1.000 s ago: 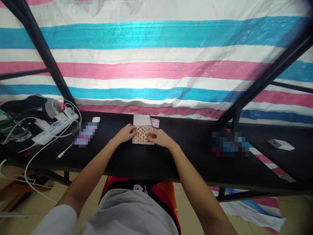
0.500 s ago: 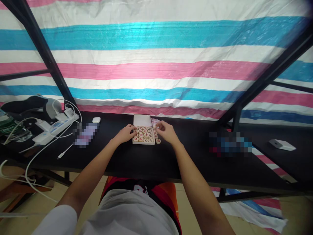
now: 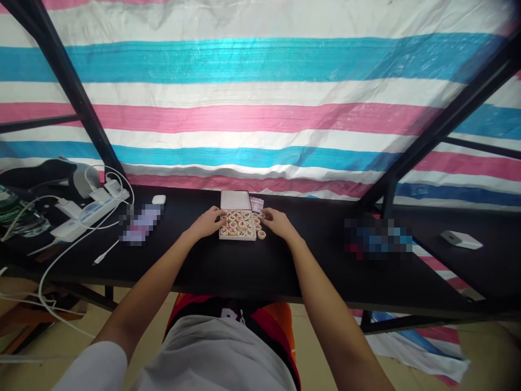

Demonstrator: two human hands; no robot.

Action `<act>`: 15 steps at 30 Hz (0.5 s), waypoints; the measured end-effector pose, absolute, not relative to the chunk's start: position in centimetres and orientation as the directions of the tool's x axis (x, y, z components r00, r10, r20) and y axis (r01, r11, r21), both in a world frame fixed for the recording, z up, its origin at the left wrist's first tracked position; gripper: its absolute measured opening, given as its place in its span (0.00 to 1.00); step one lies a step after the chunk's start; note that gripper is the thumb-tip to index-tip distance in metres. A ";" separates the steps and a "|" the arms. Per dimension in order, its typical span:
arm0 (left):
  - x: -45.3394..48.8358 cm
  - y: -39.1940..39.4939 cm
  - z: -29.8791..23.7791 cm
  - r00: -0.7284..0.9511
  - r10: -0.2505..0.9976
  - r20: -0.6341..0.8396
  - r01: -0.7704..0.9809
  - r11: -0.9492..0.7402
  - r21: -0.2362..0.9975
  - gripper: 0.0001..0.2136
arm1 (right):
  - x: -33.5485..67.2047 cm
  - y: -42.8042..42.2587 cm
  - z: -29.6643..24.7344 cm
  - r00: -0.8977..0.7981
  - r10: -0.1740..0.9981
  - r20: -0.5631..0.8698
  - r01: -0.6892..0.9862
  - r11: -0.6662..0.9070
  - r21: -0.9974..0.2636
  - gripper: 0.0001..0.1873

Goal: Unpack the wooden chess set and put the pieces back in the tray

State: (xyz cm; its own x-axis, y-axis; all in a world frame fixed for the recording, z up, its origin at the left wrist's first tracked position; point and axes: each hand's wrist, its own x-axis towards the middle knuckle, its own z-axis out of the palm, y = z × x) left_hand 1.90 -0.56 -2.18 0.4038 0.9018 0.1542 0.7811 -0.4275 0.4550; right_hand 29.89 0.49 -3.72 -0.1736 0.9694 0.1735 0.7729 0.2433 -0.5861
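A small open box [image 3: 237, 237] full of round wooden chess discs with red and black marks sits on the black table [image 3: 228, 266], its lid [image 3: 236, 199] standing open behind it. My left hand [image 3: 208, 222] rests against the box's left side, fingers curled on its edge. My right hand [image 3: 277, 222] is just right of the box, fingers bent over several loose discs [image 3: 261, 234] lying on the table there. What its fingertips hold is too small to make out.
A white power strip [image 3: 83, 216] with plugs and cables lies at the left, a small white case [image 3: 158, 199] beside it. A white device [image 3: 461, 239] sits at the far right. Black frame bars and a striped tarp stand behind the table.
My right hand left the top of the box and moved to its right side. Loose discs now lie on the table next to the box. The left hand stayed put.
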 end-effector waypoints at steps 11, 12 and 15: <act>1.9 -0.6 -2.2 0.402 0.903 0.155 0.771 -0.425 0.474 0.18 | 33.4 0.8 -4.2 -0.310 0.950 0.031 0.639 0.232 -0.734 0.35; 1.8 -0.6 -2.2 0.403 0.901 0.161 0.770 -0.429 0.472 0.18 | 33.6 0.8 -4.3 -0.326 0.945 0.009 0.629 0.224 -0.744 0.38; 1.8 -0.5 -2.4 0.410 0.896 0.169 0.769 -0.440 0.464 0.18 | 33.7 1.0 -4.6 -0.345 0.938 -0.026 0.624 0.209 -0.753 0.41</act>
